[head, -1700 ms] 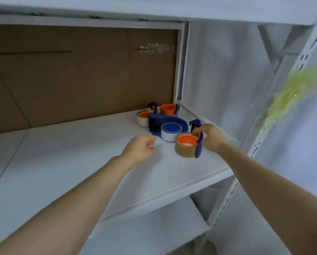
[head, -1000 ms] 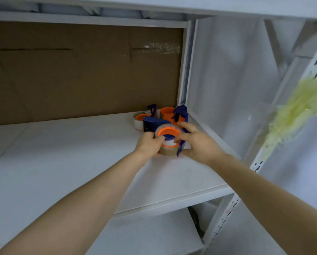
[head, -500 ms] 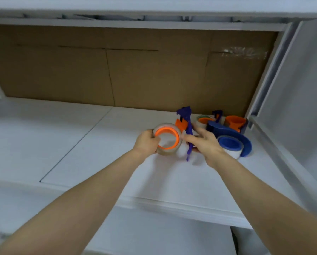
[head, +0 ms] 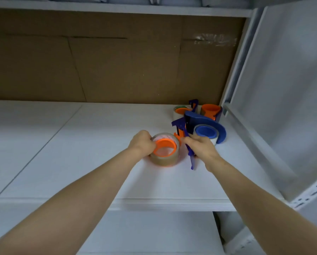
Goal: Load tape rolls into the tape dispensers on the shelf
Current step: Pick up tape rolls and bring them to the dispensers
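2 bare hands are at work above the right half of a white shelf (head: 80, 153).

Left hand (head: 142, 144): the fingers are curled round the left edge of a brown tape roll (head: 163, 161), and the fingertips are hidden behind its rim. The roll carries an orange core (head: 165, 141) and is tilted, with its opening facing up and toward the person. Its lower edge is at the shelf surface. Whether it rests there cannot be told.

Right hand (head: 202, 148): the fingers are wrapped round the middle of a blue tape dispenser (head: 191, 159). It is held roughly upright, with its narrow lower end pointing down at the shelf. An orange hub (head: 180, 134) shows near its top, just beside the roll's right edge. The roll is not seated on that hub.

Just behind the right hand, a 2nd blue dispenser (head: 221, 134) lies on the shelf. It is loaded with a pale tape roll (head: 214, 139) on a blue hub (head: 205, 131).

In the right rear corner, 1 more roll with an orange centre (head: 180, 110) stands beside another dispenser with an orange spool (head: 210, 111). Both are near the brown cardboard back panel (head: 117, 61).

A white metal upright (head: 235, 70) closes the bay on the right. A lower shelf (head: 144, 232) shows beneath the forearms.
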`<state>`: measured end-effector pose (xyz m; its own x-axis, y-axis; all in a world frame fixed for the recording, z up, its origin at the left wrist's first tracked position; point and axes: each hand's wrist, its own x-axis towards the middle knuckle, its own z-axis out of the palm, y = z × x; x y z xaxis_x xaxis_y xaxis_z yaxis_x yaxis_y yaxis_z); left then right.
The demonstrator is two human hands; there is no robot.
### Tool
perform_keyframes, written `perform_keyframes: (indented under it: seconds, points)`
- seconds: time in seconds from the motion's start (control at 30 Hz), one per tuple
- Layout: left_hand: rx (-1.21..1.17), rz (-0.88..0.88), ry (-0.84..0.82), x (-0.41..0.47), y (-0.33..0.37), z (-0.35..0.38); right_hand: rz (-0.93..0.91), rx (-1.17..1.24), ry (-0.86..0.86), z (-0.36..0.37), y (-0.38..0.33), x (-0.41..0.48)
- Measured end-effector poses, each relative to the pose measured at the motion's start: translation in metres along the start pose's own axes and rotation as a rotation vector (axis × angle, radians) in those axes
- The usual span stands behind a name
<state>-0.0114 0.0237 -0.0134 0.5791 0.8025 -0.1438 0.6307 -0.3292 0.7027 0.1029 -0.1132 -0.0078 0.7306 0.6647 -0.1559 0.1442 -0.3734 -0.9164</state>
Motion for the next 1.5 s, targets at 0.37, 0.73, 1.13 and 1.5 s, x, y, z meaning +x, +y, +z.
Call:
perform_keyframes:
  seconds: [0.37,0.73,1.13,1.5]
  points:
    - [-0.22,-0.139,-0.125,0.018,0.022,0.007,-0.006,0.025,0.076,-0.008,0.002,0.006]
    - [-0.377,-0.139,-0.027,0.01,0.013,-0.031,0.002,-0.553,0.042,-0.012,-0.007,0.018]
    - [-0.369,-0.185,0.125,-0.033,-0.073,-0.142,-0.688,-0.684,-0.279,0.123,-0.1,-0.03]
    - [-0.357,-0.369,0.629,-0.116,-0.319,-0.353,-0.794,-0.359,-0.394,0.399,-0.183,-0.09]
